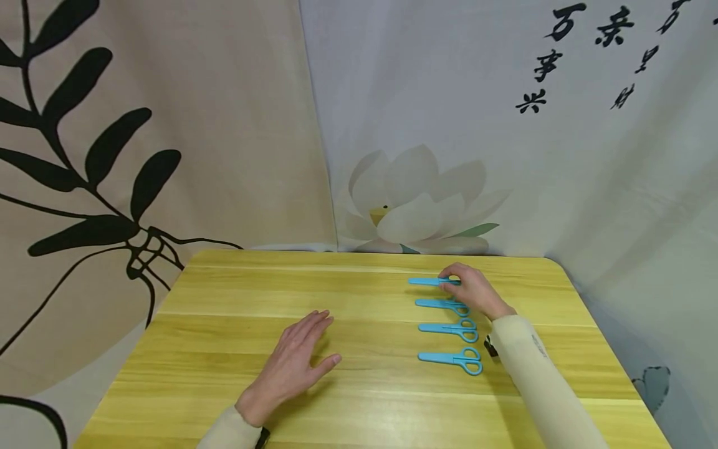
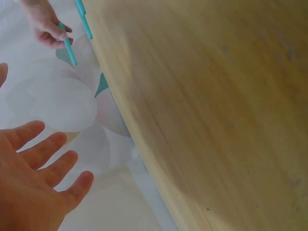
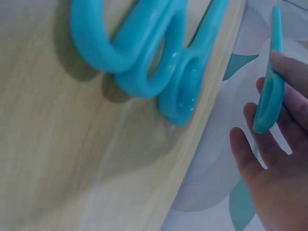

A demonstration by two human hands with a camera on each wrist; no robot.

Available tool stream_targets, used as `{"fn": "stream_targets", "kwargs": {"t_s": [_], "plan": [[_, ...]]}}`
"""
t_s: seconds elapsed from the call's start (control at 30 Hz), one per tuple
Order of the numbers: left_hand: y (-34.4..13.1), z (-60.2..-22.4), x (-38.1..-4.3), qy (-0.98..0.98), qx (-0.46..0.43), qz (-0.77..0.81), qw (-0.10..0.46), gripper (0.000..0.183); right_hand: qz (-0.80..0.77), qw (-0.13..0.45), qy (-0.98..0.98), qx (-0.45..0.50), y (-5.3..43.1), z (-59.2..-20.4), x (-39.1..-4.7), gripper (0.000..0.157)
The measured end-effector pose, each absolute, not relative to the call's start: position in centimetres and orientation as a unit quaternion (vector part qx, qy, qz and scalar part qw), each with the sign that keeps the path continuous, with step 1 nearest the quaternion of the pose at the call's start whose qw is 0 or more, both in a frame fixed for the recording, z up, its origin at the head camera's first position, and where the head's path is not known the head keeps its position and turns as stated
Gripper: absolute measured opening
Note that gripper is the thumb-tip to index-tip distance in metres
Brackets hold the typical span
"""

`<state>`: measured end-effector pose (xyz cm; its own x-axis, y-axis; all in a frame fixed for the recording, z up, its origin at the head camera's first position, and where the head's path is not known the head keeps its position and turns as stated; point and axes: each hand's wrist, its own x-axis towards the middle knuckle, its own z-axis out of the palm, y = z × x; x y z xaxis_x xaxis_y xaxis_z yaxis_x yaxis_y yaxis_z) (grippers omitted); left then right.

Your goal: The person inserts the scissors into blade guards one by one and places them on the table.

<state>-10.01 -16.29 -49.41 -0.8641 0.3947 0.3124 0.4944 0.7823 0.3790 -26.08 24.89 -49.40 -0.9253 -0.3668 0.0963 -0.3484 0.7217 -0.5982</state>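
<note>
My right hand [image 1: 473,290] pinches a pair of light blue scissors [image 1: 429,282] near the table's far edge, its blades pointing left. The right wrist view shows those scissors [image 3: 271,98] between the thumb and fingers, raised off the wood. Closer to me, three more blue pairs lie in a column: the far scissors [image 1: 440,304], the middle scissors [image 1: 443,328] and the near scissors [image 1: 449,357], all with handles to the right. My left hand [image 1: 294,358] hovers over the table to the left of them, fingers spread, holding nothing.
The wooden table [image 1: 224,324] has light yellow planks and rounded far corners. Behind it hangs a pale cloth [image 1: 252,125] printed with dark leaves, a lotus and black characters.
</note>
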Motion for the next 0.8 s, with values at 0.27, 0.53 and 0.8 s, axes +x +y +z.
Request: {"fn": "stream_targets", "kwargs": {"t_s": [0.27, 0.53, 0.8], "plan": [[-16.3, -49.4, -10.0, -0.939, -0.234, -0.23, 0.103, 0.075, -0.309, 0.042, 0.931, -0.191, 25.2, -50.4, -27.4, 0.019], [-16.2, -49.3, -9.9, -0.94, -0.235, -0.225, 0.103, 0.075, -0.312, 0.058, 0.931, -0.178, 25.3, -51.1, -28.2, 0.02], [-16.2, -49.3, -9.8, -0.94, -0.235, -0.225, 0.107, 0.074, -0.306, 0.071, 0.935, -0.162, 25.1, -51.5, -28.7, 0.019]]}}
